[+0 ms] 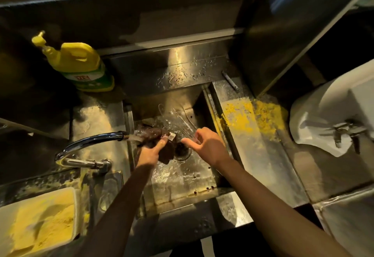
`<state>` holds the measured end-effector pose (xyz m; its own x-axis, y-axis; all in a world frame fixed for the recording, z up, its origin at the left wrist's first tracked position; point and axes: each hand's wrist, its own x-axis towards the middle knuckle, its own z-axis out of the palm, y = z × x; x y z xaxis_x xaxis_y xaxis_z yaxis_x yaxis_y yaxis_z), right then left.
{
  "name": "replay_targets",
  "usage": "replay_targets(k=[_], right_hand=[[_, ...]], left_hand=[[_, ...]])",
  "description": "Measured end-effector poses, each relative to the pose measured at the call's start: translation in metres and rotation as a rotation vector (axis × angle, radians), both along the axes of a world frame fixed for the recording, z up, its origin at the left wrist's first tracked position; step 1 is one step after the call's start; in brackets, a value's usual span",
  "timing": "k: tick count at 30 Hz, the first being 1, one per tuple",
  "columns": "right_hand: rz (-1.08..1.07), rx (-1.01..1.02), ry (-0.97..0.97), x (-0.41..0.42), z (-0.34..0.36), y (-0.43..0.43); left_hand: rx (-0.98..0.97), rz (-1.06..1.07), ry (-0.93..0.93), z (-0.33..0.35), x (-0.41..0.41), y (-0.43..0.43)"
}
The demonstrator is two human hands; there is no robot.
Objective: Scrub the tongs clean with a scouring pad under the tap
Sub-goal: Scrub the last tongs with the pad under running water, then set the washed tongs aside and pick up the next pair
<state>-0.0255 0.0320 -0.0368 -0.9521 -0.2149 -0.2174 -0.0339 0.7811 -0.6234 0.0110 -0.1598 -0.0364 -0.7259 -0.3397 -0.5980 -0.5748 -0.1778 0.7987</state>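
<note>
A dark, wet scouring pad (156, 134) is bunched in my left hand (151, 152), right under the water running from the chrome tap (91, 140). The pad hangs over the steel sink (182, 177), just left of the drain (183, 151). My right hand (205, 145) is a short way to the right of the pad. Its fingers are curled on the near end of the thin metal tongs (183, 122), which slant up and left over the sink's far end. Tongs and pad are apart.
A yellow detergent bottle (81, 64) stands at the back left. At the front left is a tray of yellow powder (40, 222). Yellow powder (251, 118) is spilled on the right counter, beside a white appliance (334, 111). A small dark stick (230, 81) lies behind the sink.
</note>
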Motion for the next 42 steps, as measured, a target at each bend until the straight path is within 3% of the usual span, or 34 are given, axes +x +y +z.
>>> replay_targets(k=[15,29,42], right_hand=[[-0.188,-0.182,0.173,0.024,0.087,0.116],[-0.511,-0.295,0.397,0.100,0.178,0.336],[-0.857,-0.315,0.565,0.204,0.246,0.515]], left_hand=[[0.011,-0.163,0.174,0.080,-0.011,0.115],[-0.079,-0.534,0.482,0.176,0.011,0.346],[0.084,-0.763,0.553,0.241,0.062,0.550]])
